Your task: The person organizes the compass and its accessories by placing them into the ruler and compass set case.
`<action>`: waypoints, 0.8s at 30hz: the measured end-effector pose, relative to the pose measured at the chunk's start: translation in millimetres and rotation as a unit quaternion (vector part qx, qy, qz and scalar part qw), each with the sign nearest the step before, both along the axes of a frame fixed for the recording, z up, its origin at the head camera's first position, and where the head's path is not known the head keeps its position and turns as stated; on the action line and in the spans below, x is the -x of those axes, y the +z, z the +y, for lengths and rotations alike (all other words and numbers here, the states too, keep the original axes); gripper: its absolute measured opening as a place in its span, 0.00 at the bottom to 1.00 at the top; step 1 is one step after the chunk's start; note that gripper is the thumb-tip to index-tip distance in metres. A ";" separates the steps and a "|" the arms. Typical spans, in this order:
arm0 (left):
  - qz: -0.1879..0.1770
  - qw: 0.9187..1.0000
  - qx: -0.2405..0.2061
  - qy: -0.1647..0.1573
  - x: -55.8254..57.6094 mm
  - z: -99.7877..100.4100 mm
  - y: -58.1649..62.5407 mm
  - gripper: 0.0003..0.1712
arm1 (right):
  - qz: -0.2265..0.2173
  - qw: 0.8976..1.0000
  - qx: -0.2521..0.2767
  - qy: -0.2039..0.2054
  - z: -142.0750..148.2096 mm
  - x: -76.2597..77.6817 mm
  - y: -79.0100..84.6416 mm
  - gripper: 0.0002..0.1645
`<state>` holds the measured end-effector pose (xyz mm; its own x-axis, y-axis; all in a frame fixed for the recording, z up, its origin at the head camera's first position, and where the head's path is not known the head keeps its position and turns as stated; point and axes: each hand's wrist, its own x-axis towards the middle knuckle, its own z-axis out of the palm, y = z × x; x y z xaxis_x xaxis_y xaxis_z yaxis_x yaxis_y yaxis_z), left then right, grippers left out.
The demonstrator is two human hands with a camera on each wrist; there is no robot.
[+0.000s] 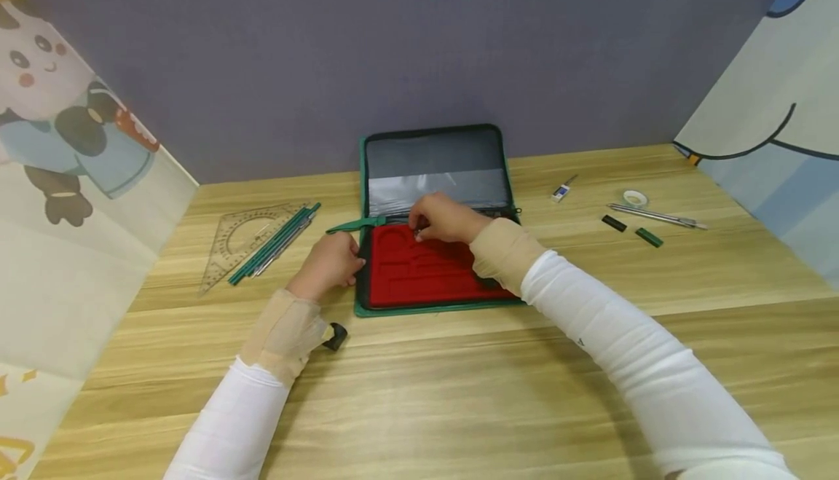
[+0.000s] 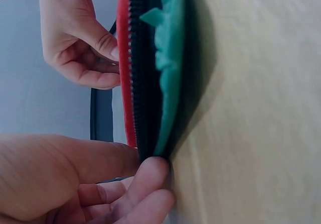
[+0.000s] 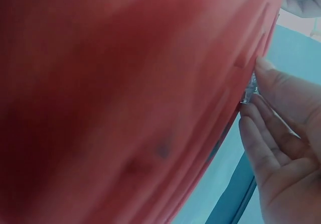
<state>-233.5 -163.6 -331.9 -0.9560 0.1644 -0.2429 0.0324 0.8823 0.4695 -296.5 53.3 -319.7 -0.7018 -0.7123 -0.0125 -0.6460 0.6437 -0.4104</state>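
A green zip case [image 1: 362,314] lies unfolded on the table, with a red moulded tray [image 1: 400,292] in its near half. My left hand [image 1: 330,264] pinches the case's left edge between thumb and fingers; the left wrist view shows the black zipper [image 2: 136,83] just beyond its fingertips. Over the tray's far edge, my right hand [image 1: 447,219] pinches a small shiny piece [image 3: 249,89], whose kind I cannot tell because the fingers cover most of it. The tray's recesses that show hold nothing. A green strap [image 1: 357,225] sticks out at the case's left side.
Left of the case lie a clear set square [image 1: 219,254] and several green pencils [image 1: 272,247]. On the right are a small blue-and-white packet [image 1: 561,191], a white tape ring [image 1: 634,198], silver compasses [image 1: 655,215], a black block [image 1: 614,223] and a green block [image 1: 649,237].
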 end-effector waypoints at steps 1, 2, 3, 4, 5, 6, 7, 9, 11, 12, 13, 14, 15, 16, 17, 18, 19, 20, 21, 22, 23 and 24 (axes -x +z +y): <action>0.000 1.000 0.000 -0.001 -0.2 0.0 0.0 0.11 | 0.002 1.000 -0.002 0.001 0.0 -0.4 0.1 0.07; 0.001 1.000 0.000 -0.001 -0.5 0.1 0.3 0.11 | 0.004 1.000 -0.003 0.002 -0.1 -0.5 0.4 0.08; 0.002 1.000 0.000 -0.001 -0.7 0.1 0.7 0.10 | 0.007 1.000 -0.006 0.003 -0.2 -0.8 0.7 0.07; 0.002 1.000 -0.001 -0.001 -1.0 0.1 0.9 0.10 | 0.010 1.000 -0.008 0.003 -0.4 -0.9 0.9 0.07; 0.004 1.000 -0.001 -0.003 -1.3 0.0 1.4 0.11 | 0.014 1.000 -0.012 0.004 -0.6 -1.0 0.9 0.07; 0.004 1.000 -0.002 -0.003 -1.8 0.1 1.8 0.11 | 0.016 1.000 -0.016 0.005 -0.8 -1.0 0.9 0.07; 0.004 1.000 -0.002 -0.004 -2.1 0.1 2.2 0.11 | 0.018 1.000 -0.019 0.005 -0.9 -0.8 0.6 0.07; 0.005 1.000 -0.004 -0.006 -2.5 -0.1 2.4 0.11 | 0.020 0.999 -0.025 0.005 -1.5 -0.8 0.4 0.08; 0.006 1.000 -0.006 -0.007 -2.4 -0.2 2.0 0.11 | 0.020 0.999 -0.031 0.005 -1.9 -0.6 0.2 0.08; 0.006 1.000 -0.007 -0.007 -2.3 -0.3 1.8 0.11 | 0.019 0.999 -0.033 0.005 -2.1 -0.5 0.3 0.08; 0.006 1.000 -0.008 -0.008 -2.1 -0.5 1.4 0.11 | 0.018 0.999 -0.035 0.006 -2.0 -0.5 0.4 0.09; 0.005 1.000 -0.010 -0.007 -1.8 -0.7 0.9 0.11 | 0.018 0.999 -0.037 0.008 -1.9 -0.4 0.7 0.09; 0.005 1.000 -0.011 -0.005 -1.7 -1.0 0.6 0.11 | 0.016 0.999 -0.039 0.010 -1.5 -0.3 1.1 0.09; 0.005 1.000 -0.013 -0.004 -1.6 -1.2 0.6 0.11 | 0.014 0.999 -0.039 0.011 -0.8 -0.2 1.7 0.09; 0.004 1.000 -0.014 -0.003 -1.7 -1.4 0.7 0.11 | 0.010 0.999 -0.037 0.012 0.1 0.1 2.4 0.09; 0.003 1.000 -0.013 -0.002 -1.8 -1.6 1.1 0.11 | 0.009 0.999 -0.033 0.013 1.3 0.6 3.2 0.09; 0.002 1.000 -0.013 -0.001 -1.8 -1.5 1.1 0.11 | 0.009 0.999 -0.030 0.014 3.6 1.0 4.1 0.09; 0.000 1.000 -0.012 -0.001 -1.8 -1.3 1.3 0.11 | 0.009 1.000 -0.024 0.013 6.2 1.5 5.1 0.09; 0.001 1.000 -0.011 -0.002 -2.0 -1.2 1.7 0.11 | 0.009 1.000 -0.018 0.010 9.2 2.1 5.8 0.09; 0.000 1.000 -0.011 0.000 -2.0 -1.1 2.0 0.10 | 0.013 1.000 -0.012 0.007 12.9 3.0 6.4 0.10; -0.002 1.000 -0.010 0.002 -2.1 -1.0 2.2 0.10 | 0.018 1.000 -0.006 0.006 16.6 3.6 7.1 0.10; -0.003 1.000 -0.008 0.002 -2.2 -1.0 2.5 0.10 | 0.023 1.000 -0.003 0.004 21.0 4.3 7.7 0.10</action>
